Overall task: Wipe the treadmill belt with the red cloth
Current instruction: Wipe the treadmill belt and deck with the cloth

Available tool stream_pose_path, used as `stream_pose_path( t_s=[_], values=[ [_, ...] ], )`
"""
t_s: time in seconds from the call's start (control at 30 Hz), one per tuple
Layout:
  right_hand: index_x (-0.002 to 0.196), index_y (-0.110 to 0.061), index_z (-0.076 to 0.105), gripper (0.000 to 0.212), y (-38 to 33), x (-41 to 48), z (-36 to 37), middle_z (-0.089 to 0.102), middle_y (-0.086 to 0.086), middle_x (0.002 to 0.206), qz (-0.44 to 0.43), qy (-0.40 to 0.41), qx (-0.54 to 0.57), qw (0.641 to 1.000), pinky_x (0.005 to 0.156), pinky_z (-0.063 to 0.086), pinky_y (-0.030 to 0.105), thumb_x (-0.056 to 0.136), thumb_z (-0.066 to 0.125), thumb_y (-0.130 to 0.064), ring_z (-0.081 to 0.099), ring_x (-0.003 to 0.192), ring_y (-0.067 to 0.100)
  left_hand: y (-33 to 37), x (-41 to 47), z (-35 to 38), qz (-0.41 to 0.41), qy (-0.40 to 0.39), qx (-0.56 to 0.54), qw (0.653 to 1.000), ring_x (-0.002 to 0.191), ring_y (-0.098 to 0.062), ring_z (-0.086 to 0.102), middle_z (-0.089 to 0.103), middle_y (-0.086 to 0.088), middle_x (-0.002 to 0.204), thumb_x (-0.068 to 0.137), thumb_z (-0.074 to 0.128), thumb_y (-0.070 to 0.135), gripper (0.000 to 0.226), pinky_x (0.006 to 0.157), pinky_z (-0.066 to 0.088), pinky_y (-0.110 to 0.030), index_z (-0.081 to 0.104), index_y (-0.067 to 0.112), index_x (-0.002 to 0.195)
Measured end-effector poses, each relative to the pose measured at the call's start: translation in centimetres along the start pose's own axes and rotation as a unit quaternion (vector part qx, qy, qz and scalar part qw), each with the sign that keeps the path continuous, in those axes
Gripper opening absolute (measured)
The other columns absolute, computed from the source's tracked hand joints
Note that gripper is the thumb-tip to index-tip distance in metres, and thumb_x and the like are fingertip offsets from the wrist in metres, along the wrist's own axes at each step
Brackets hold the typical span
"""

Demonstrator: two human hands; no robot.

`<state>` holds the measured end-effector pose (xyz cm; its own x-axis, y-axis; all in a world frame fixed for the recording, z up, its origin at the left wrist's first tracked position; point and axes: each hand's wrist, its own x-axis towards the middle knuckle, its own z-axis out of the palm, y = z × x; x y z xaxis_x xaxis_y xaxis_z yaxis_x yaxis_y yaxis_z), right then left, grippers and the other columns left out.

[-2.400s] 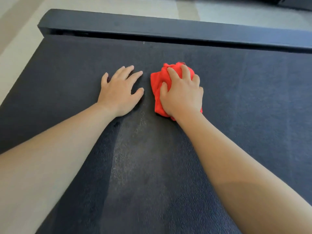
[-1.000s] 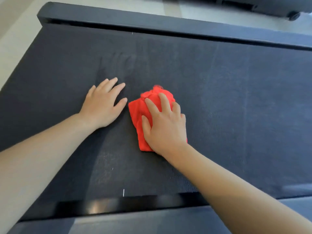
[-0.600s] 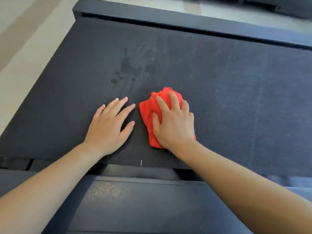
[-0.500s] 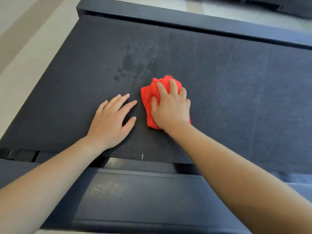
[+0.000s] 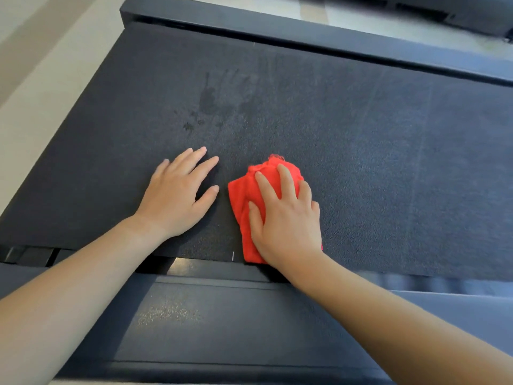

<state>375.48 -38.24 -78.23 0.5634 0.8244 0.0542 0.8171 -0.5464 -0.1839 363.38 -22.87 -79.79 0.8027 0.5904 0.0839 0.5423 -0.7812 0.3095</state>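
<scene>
Mid-wipe. Right hand (image 5: 288, 218), fingers spread flat, presses red cloth (image 5: 244, 195) onto treadmill belt (image 5: 388, 162) at its near edge. Left hand (image 5: 177, 198) lies flat just beside, holding nothing. Dark smudges (image 5: 211, 101) sit farther up. Next, likely: push cloth toward far edge, over them, with even pressure.

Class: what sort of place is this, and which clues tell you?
Probably an indoor exercise area, home or gym: a textured treadmill belt, its dark frame rail, and pale flooring beside it.
</scene>
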Motion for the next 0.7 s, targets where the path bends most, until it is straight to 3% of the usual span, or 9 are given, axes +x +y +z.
stream_pose_path(
  t_s=[0.13,0.33,0.7],
  values=[
    [0.145,-0.034,0.03,0.054,-0.8,3.2,0.5,0.019,0.005,0.155,0.003,0.024,0.002,1.0,0.088,0.035,0.046,0.093,0.038,-0.046,0.028,0.125,0.035,-2.2,3.2,-1.2,-0.029,0.02,0.003,0.999,0.144,-0.02,0.015,0.025,0.0,0.154,0.094,0.042,0.039,0.053,0.112,0.015,-0.053,0.034,0.024,0.144],
    [0.143,-0.033,0.032,0.052,-2.1,11.5,1.6,0.022,0.005,0.153,0.003,0.042,0.004,0.999,0.088,0.036,0.046,0.093,0.038,-0.045,0.031,0.124,0.036,-5.4,10.7,-1.4,-0.029,-0.011,0.023,0.999,0.144,-0.02,0.012,0.021,0.001,0.156,0.095,0.038,0.042,0.053,0.113,0.014,-0.054,0.031,0.025,0.144],
    [0.141,-0.034,0.035,0.049,-3.2,24.6,2.6,0.022,0.003,0.154,0.084,0.058,0.015,0.995,0.09,0.036,0.048,0.093,0.039,-0.042,0.032,0.124,0.035,-9.5,23.1,-0.8,-0.011,-0.016,0.009,1.0,0.144,-0.02,0.011,0.021,0.0,0.155,0.096,0.037,0.039,0.05,0.114,0.007,-0.051,0.031,0.027,0.144]
  ],
)
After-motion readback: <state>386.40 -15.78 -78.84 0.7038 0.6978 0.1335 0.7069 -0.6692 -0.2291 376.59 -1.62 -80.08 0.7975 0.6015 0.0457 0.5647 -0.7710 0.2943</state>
